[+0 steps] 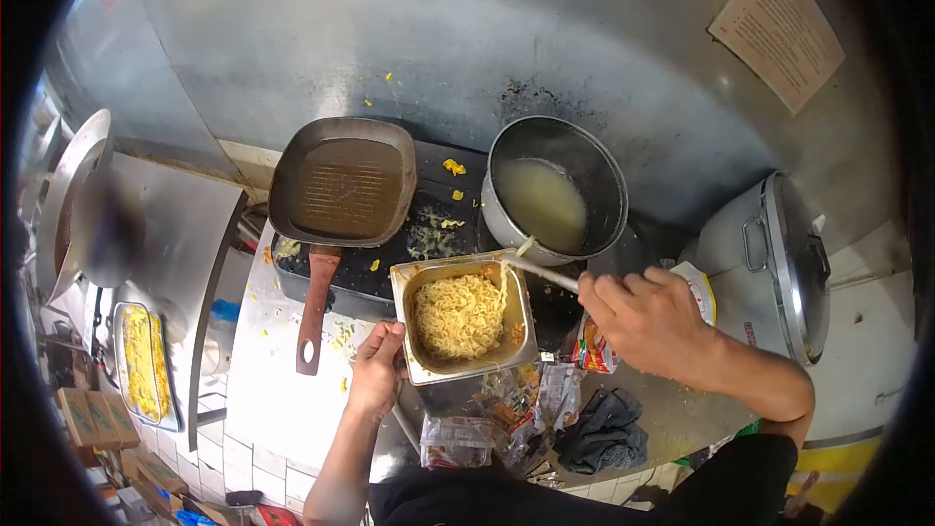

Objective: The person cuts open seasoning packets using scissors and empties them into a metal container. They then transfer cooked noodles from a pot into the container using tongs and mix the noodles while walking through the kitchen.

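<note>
My left hand (378, 368) grips the left edge of a rectangular metal container (421, 370), thumb on its rim. Cooked noodles (458, 317) fill much of the container. My right hand (643, 317) is closed around pale chopsticks (545, 275), which reach left to the container's upper right corner. Some noodle strands hang at their tip, and a bit of noodle lies by the pot's rim. Just behind the container stands a dark round pot (502, 209) with cloudy liquid (541, 200) in it.
A square grill pan (341, 185) sits on the black stove, its brown handle pointing toward me. Torn wrappers (458, 440) and a dark cloth (604, 433) lie in front. At right stands a big lidded pot (745, 263); at left, a tray of yellow food (146, 365).
</note>
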Demonstrator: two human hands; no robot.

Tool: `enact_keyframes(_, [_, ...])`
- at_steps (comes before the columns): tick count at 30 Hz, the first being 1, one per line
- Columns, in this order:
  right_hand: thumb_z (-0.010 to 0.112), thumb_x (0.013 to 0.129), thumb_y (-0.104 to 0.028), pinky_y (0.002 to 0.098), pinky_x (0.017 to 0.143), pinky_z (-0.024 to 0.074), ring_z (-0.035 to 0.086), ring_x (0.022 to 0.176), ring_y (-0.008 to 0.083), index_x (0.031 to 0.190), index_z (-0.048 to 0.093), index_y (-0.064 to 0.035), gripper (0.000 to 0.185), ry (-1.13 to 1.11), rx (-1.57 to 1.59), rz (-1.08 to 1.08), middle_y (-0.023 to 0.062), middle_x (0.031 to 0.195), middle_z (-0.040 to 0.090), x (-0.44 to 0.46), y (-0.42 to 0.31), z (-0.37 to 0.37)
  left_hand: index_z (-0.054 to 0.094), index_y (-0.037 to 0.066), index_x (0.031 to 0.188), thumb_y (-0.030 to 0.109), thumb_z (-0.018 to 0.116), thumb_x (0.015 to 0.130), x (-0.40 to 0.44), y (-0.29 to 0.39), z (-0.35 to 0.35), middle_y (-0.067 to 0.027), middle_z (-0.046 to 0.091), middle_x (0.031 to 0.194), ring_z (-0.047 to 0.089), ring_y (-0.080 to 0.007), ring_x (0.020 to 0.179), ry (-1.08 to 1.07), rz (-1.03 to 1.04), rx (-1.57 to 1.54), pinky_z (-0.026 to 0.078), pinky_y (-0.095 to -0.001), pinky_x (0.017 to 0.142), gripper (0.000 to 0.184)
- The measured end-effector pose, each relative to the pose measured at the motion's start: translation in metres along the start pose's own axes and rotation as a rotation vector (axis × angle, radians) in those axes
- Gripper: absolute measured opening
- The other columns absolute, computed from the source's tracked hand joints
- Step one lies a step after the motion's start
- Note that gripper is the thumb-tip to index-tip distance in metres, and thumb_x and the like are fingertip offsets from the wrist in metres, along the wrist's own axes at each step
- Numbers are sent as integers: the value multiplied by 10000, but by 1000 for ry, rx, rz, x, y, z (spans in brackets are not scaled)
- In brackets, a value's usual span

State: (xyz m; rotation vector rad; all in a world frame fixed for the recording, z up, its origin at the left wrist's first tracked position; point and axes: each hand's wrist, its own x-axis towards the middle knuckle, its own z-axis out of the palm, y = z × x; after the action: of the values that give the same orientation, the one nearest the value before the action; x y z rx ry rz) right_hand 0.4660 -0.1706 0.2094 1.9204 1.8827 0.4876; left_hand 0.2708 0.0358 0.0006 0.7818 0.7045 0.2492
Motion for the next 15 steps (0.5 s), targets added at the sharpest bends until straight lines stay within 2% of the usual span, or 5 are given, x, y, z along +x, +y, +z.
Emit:
enact_keyframes(4, [601,780,-176,247,546,390,554,571,91,1007,658,-4,290,-33,151,-5,-12,758,515,-9,-28,-6,548,112,942,274,536,1001,0,3,-1,43,560,803,553,-39,687,-38,-24,0,547,-252,601,173])
enact_keyframes(6, [601,782,-178,247,548,389,557,560,90,1018,652,-7,296,31,229,-40,-13,757,506,-13,-43,5,549,112,943,275,539,999,0,4,0,41,564,813,556,-41,689,-43,-30,-2,552,-252,605,172])
enact_keyframes(10, [609,771,-177,256,526,430,579,559,106,959,633,7,264,0,318,-93,7,747,513,-12,-63,18,549,115,946,275,544,997,2,3,-1,38,575,834,571,-45,703,-46,-31,-2,560,-264,615,168])
enact_keyframes(14, [615,756,-169,277,494,447,589,553,118,946,620,10,262,-55,340,-78,20,754,519,-8,-66,14,549,125,937,282,548,994,4,1,-1,43,577,838,576,-43,712,-45,-24,0,558,-267,616,167])
enact_keyframes(15, [626,770,-178,287,487,453,589,545,125,954,616,12,265,-111,345,-20,23,756,516,-8,-63,11,549,125,937,282,548,994,4,1,-2,43,577,838,576,-43,712,-45,-24,1,558,-267,616,167])
